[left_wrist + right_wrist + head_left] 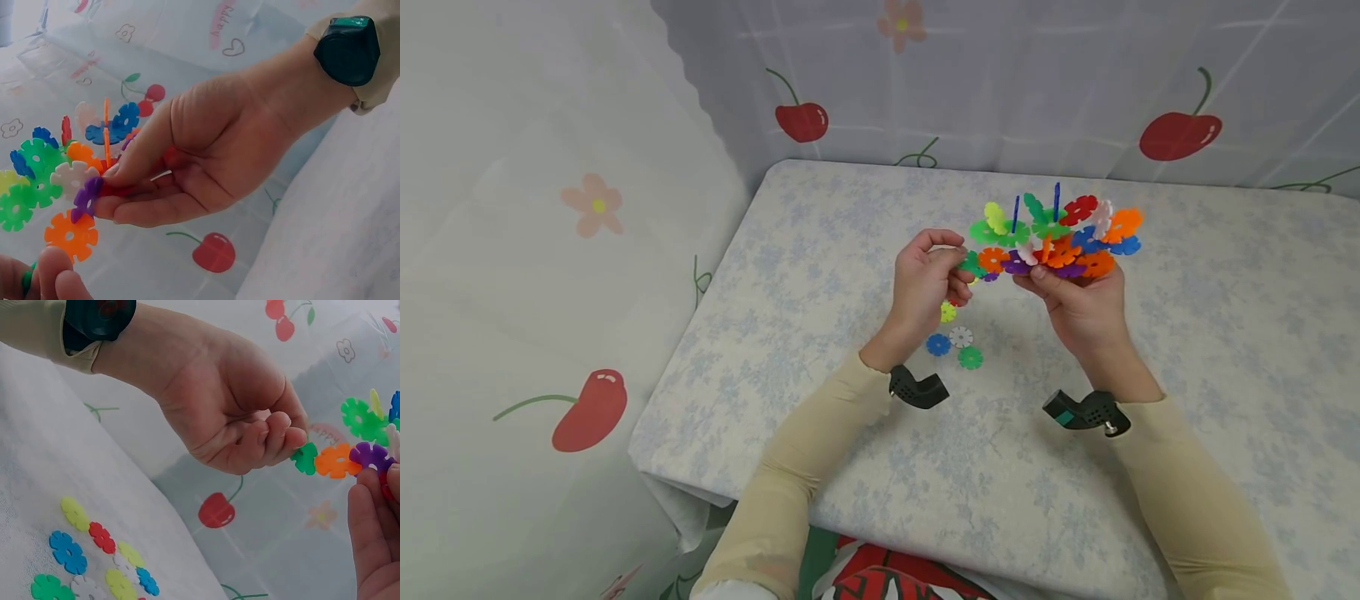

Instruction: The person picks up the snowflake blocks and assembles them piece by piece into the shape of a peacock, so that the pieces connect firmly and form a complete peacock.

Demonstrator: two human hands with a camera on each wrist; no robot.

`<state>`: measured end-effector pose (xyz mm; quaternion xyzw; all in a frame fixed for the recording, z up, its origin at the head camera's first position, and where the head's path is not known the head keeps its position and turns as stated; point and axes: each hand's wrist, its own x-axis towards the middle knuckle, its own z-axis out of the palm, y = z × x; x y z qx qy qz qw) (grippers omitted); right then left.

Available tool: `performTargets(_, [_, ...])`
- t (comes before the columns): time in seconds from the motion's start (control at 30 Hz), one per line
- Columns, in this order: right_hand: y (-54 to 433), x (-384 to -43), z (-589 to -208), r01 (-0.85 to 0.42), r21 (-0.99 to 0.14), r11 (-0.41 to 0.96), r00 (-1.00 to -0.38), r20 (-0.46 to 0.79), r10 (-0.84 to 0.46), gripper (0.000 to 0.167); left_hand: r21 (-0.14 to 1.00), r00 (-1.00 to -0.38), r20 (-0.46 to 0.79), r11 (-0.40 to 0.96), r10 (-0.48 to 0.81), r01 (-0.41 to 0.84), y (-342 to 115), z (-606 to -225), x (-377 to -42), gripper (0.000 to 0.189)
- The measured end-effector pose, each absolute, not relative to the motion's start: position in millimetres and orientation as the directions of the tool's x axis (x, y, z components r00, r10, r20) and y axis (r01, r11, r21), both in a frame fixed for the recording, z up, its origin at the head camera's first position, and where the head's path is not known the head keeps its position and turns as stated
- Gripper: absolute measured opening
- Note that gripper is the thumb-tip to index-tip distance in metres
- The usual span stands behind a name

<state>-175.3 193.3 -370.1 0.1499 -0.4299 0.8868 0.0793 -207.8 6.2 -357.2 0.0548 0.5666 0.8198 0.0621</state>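
Over the table, my right hand (1086, 312) grips a built cluster of interlocking plastic flower discs (1063, 246) from below, thumb on the near side. The cluster mixes green, blue, red, orange, white and purple discs, some standing upright. At its left end an orange disc (336, 460) joins a purple disc (370, 456). My left hand (928, 271) pinches the green disc (305, 459) at the outer end of this row, beside the orange one. In the left wrist view, my right fingers hold the cluster near a purple disc (87, 199).
Loose flower discs lie on the cloth-covered table (820, 275) below the hands, among them a blue disc (937, 344), a white disc (961, 337) and a green disc (971, 357). A curtain (1000, 92) with printed cherries hangs behind the table.
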Motion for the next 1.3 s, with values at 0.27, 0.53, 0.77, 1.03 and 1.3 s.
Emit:
performTargets(0.27, [189.0,-172.8,-368.3,-0.312,-0.746,-0.588,-0.933,0.357,0.042,0.042,0.894,-0.988,-0.038,-0.437,0.151,-0.101,6.5,-355.9,-207.9,0.007])
performTargets(0.53, [189.4,-171.9,-369.1,-0.303,-0.757,-0.579,-0.935,0.354,0.027,0.042,0.899,-0.984,-0.044,-0.422,0.173,-0.114,9.3,-357.4,-206.4,0.004])
performTargets(0.77, [189.9,-171.6,-371.1,-0.316,-0.762,-0.566,-0.931,0.365,0.028,0.043,0.891,-0.984,-0.036,-0.441,0.176,-0.111,10.9,-360.8,-206.0,0.019])
performTargets(1.03, [186.6,-173.0,-372.6,-0.318,-0.778,-0.542,-0.934,0.354,0.040,0.043,0.905,-0.990,0.005,-0.423,0.139,-0.054,11.1,-363.6,-206.0,0.020])
performTargets(1.3, [181.9,-174.2,-374.6,-0.325,-0.789,-0.521,-0.933,0.358,0.041,0.044,0.860,-0.989,-0.054,-0.496,0.141,-0.118,9.6,-365.4,-206.2,0.025])
